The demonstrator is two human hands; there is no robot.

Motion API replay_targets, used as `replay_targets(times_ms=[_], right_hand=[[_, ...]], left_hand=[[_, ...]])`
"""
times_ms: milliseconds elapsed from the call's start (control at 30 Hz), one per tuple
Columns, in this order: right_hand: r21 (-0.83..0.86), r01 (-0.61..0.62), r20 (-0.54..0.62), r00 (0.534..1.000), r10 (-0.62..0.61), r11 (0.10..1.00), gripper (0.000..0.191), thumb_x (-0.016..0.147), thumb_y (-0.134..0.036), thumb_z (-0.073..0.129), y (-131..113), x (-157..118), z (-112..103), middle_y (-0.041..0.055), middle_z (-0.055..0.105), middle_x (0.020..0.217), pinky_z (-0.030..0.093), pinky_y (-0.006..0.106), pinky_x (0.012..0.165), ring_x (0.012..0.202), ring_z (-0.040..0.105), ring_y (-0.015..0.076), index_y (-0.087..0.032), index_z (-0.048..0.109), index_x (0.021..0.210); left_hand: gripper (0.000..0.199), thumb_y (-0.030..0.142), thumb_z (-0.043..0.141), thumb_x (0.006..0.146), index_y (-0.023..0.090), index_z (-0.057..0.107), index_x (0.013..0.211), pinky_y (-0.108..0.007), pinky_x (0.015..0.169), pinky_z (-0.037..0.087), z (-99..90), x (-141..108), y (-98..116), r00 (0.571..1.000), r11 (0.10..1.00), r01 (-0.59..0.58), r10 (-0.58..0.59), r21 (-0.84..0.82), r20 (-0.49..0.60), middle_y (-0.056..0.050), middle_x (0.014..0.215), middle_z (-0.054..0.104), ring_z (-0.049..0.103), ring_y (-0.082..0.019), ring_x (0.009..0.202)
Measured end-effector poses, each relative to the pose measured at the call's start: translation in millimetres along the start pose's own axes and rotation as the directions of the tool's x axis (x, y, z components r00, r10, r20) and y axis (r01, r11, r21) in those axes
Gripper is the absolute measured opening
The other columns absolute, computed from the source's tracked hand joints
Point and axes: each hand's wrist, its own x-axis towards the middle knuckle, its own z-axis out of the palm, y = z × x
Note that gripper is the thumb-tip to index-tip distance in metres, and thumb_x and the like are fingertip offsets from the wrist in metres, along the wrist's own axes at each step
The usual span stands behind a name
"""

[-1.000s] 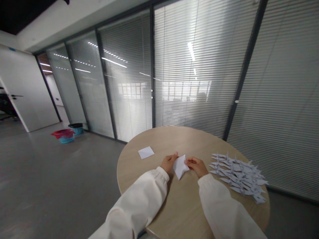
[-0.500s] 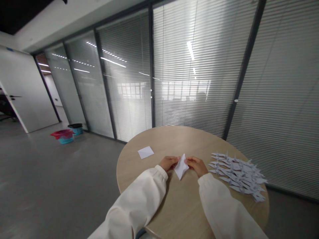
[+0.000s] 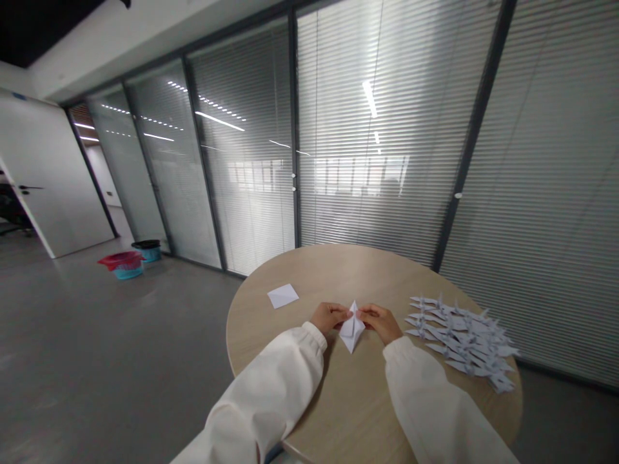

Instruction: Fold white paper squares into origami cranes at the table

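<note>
Between my two hands is a white folded paper (image 3: 352, 334), diamond-shaped, with a crease or slit down its middle and one point toward me. My left hand (image 3: 330, 316) pinches its left edge near the upper part. On the opposite edge, my right hand (image 3: 380, 321) pinches it with thumb and fingers. Part of each hand's fingertips is hidden behind the paper. A flat white square of paper (image 3: 283, 296) with a diagonal crease lies to the left of my hands. Several folded paper cranes (image 3: 461, 338) are grouped in rows to the right.
The round wooden table (image 3: 358, 264) stands by a glass partition with blinds (image 3: 387, 129). On the floor at left are a blue bin with a red bag (image 3: 126, 265) and a blue bin with a black bag (image 3: 147, 250). A white door (image 3: 53, 174) stands farther left.
The held paper has turned slightly more upright and moved a little toward me; its middle crease now shows. Both hands keep their pinch, with small finger shifts.
</note>
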Motion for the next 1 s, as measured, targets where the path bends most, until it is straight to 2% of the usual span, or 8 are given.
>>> replay_targets(times_ms=[133,333,600,733,867,1000], right_hand=[[-0.063,0.061,-0.003,0.998,-0.061,0.996,0.033,0.05,-0.042,0.069,-1.4,-0.7,0.5,0.0015,0.063,0.058,0.042,0.024,0.051,0.053,0.055,0.0144,-0.014,0.062,0.066],[-0.115,0.12,0.026,0.993,-0.118,0.986,0.032,0.056,-0.04,0.065,-2.0,-1.3,0.3,0.004,0.064,0.064,0.042,0.024,0.055,0.057,0.055,0.0143,-0.013,0.065,0.072],[-0.262,0.23,0.009,0.972,-0.236,0.937,0.028,0.058,-0.041,0.064,4.6,2.6,-5.0,0.0047,0.065,0.062,0.043,0.026,0.06,0.059,0.056,0.0161,-0.014,0.065,0.064],[-0.248,0.225,0.021,0.974,-0.227,0.942,0.028,0.06,-0.04,0.062,2.1,0.3,-2.8,0.004,0.064,0.062,0.042,0.025,0.056,0.058,0.055,0.0153,-0.014,0.065,0.068],[-0.264,0.224,0.042,0.974,-0.221,0.938,0.03,0.062,-0.044,0.06,-1.3,-2.3,-0.4,0.0038,0.064,0.061,0.042,0.024,0.055,0.057,0.054,0.0152,-0.014,0.065,0.069],[-0.365,0.25,-0.053,0.956,-0.288,0.897,0.031,0.062,-0.046,0.06,-0.4,-0.4,-4.0,0.0027,0.062,0.058,0.041,0.024,0.055,0.056,0.053,0.0149,-0.015,0.063,0.062]], left_hand=[[0.045,0.044,0.07,0.046,0.006,0.065,0.07,-0.021,0.048,0.036,1.4,-1.3,0.1,0.999,0.999,-0.024,0.023,0.031,0.024,-0.002,0.054,0.056,0.046,-0.008,0.047],[0.042,0.045,0.069,0.048,0.007,0.065,0.065,-0.02,0.046,0.033,2.5,-4.1,3.6,0.999,0.993,-0.038,0.035,0.114,0.032,0.002,0.045,0.049,0.039,-0.005,0.042],[0.045,0.049,0.068,0.047,0.008,0.065,0.066,-0.021,0.046,0.031,5.3,-7.8,7.4,0.997,0.988,-0.037,0.027,0.153,0.069,0.003,0.045,0.046,0.037,-0.005,0.043],[0.044,0.049,0.067,0.049,0.007,0.064,0.064,-0.02,0.044,0.03,5.3,-8.5,7.8,0.997,0.985,-0.057,0.047,0.164,0.066,0.004,0.042,0.041,0.033,-0.005,0.041],[0.044,0.049,0.067,0.049,0.008,0.065,0.066,-0.021,0.045,0.03,4.1,-8.3,6.4,0.995,0.983,-0.059,0.044,0.172,0.088,0.003,0.044,0.045,0.035,-0.005,0.043],[0.047,0.048,0.066,0.052,0.007,0.065,0.076,-0.02,0.046,0.03,4.5,-6.4,3.6,0.993,0.991,-0.036,0.021,0.13,0.114,0.001,0.052,0.052,0.04,-0.006,0.045]])
